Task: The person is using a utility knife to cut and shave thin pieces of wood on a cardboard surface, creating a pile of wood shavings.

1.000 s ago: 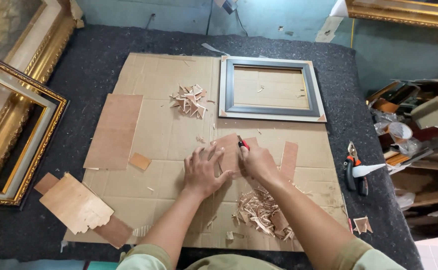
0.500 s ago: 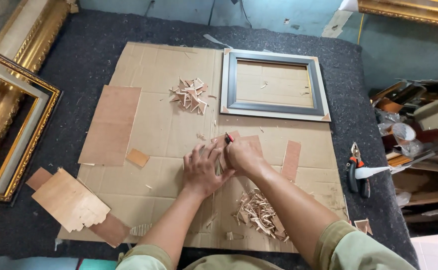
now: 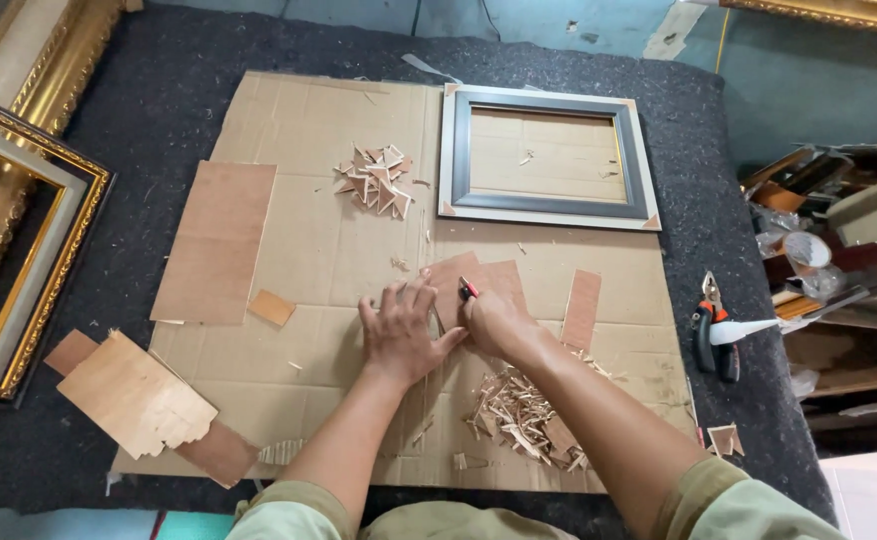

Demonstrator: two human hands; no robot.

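Both hands sit slightly lower on the cardboard sheet (image 3: 309, 130) than half a second ago, the cutter drawn toward the body. Left hand (image 3: 404, 335) lies flat, fingers spread, pressing down a thin brown board piece (image 3: 489, 280). Right hand (image 3: 494, 322) is closed around a red-tipped cutter (image 3: 469, 289), its tip on that piece. Grey picture frame (image 3: 549, 155) lies just beyond. Heap of wood offcuts (image 3: 519, 410) under the right forearm. Pliers (image 3: 711, 325) well right.
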